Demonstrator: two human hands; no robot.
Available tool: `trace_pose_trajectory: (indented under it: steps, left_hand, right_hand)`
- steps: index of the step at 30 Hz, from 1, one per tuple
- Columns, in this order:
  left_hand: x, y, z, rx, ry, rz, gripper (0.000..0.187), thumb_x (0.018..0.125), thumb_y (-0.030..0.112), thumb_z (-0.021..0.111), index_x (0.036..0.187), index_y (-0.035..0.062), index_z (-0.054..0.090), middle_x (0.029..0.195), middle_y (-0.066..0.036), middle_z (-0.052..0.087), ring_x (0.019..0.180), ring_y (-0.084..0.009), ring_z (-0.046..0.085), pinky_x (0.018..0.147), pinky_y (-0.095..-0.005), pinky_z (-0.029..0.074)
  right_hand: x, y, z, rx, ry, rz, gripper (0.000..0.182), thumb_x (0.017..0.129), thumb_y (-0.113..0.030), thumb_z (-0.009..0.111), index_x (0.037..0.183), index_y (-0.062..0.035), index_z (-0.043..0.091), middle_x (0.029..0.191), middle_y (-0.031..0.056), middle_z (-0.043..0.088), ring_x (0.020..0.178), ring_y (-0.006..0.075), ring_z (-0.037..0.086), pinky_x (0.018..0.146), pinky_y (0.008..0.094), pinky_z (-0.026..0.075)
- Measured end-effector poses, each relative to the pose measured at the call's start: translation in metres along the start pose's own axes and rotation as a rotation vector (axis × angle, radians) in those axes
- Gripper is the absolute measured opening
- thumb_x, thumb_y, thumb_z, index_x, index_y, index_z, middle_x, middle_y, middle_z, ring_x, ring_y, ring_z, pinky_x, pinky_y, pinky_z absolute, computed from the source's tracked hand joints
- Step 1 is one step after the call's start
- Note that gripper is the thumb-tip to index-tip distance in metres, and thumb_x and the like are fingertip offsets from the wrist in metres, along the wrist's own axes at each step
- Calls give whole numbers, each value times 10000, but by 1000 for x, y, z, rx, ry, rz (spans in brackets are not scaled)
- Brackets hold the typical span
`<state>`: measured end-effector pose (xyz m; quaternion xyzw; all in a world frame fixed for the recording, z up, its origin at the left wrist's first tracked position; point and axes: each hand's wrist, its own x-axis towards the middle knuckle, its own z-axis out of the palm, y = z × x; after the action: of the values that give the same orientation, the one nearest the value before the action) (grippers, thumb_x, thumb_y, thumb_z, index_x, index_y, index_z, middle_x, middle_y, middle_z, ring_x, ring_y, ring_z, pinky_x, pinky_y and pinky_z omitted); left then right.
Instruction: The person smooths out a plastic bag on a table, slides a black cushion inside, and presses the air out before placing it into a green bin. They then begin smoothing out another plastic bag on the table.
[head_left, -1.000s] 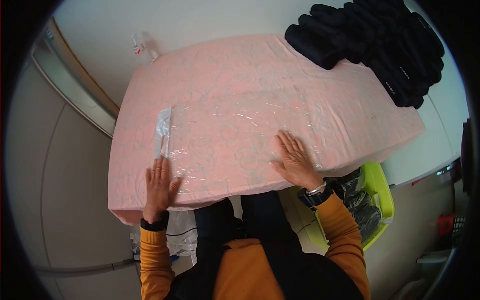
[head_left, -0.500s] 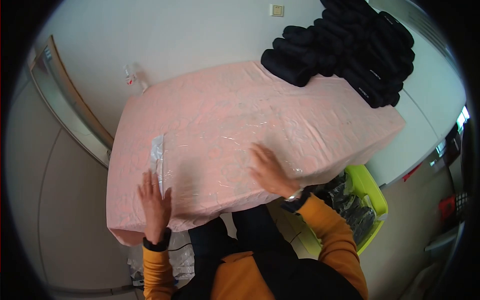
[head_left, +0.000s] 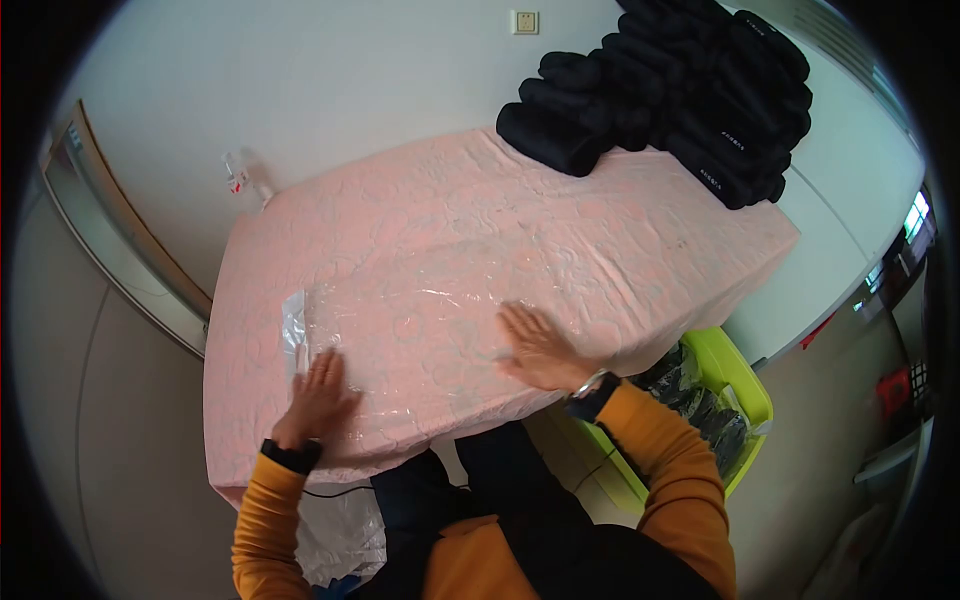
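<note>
A clear plastic bag [head_left: 430,300] lies flat on the pink patterned tablecloth [head_left: 380,190], glinting along its creases. At its left end runs a whitish strip [head_left: 293,320]. My left hand [head_left: 318,400] is over the bag's lower left part, beside the strip, fingers stretched out and a little blurred. On the right side of the bag, my right hand [head_left: 540,348] lies with its fingers spread, palm down. Neither hand grips anything.
Black rolled cushions [head_left: 660,100] are heaped at the table's back right. A lime-green bin [head_left: 740,370] with dark wrapped items stands below the right edge. Clear plastic [head_left: 340,530] lies under the table's front left. A clear bottle [head_left: 240,180] stands by the wall.
My left hand has moved right and slightly up, off the strip and onto the bag. My right hand stays near the same spot. The view has shifted slightly.
</note>
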<state>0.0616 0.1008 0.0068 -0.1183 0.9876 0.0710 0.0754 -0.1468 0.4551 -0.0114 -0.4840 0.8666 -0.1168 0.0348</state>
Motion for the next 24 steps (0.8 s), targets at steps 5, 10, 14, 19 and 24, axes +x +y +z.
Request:
trace_pose_trajectory:
  steps: [5, 10, 14, 19, 24]
  left_hand:
    - [-16, -28, -11, -13, 35, -45, 907, 927, 599, 535, 1538, -9, 250, 1626, -221, 201, 1508, -387, 201, 1176, -638, 166]
    - [-3, -10, -63, 120, -99, -37, 945, 909, 567, 590, 1526, -53, 231, 1607, -260, 215, 1500, -408, 201, 1184, -616, 168]
    - [46, -5, -64, 87, -61, 141, 1065, 816, 588, 700, 1514, -71, 238, 1587, -299, 230, 1484, -447, 203, 1199, -572, 177]
    - [102, -16, -31, 50, -147, 160, 1273, 674, 663, 781, 1530, -72, 191, 1593, -339, 150, 1488, -482, 145, 1215, -518, 177]
    - [102, -9, -29, 12, -190, 77, 1365, 626, 677, 802, 1547, -71, 126, 1612, -336, 64, 1504, -484, 60, 1226, -496, 160]
  right_hand:
    - [-12, 33, -2, -21, 91, -45, 790, 1000, -443, 487, 1511, 102, 231, 1604, 275, 204, 1510, 388, 166, 1227, 483, 138]
    - [29, 20, -51, -89, 114, 32, 775, 987, -447, 507, 1435, 156, 315, 1529, 314, 298, 1443, 426, 286, 1178, 508, 252]
    - [100, -27, -76, 35, -20, -165, 806, 970, -442, 535, 1438, 165, 288, 1535, 338, 282, 1458, 440, 262, 1179, 511, 250]
    - [168, -49, -19, -37, -8, -197, 876, 963, -497, 516, 1499, 126, 212, 1587, 322, 190, 1507, 417, 159, 1204, 529, 203]
    - [179, -27, 2, -18, -245, -99, 907, 965, -560, 439, 1549, 68, 146, 1641, 261, 82, 1532, 387, 70, 1229, 520, 107]
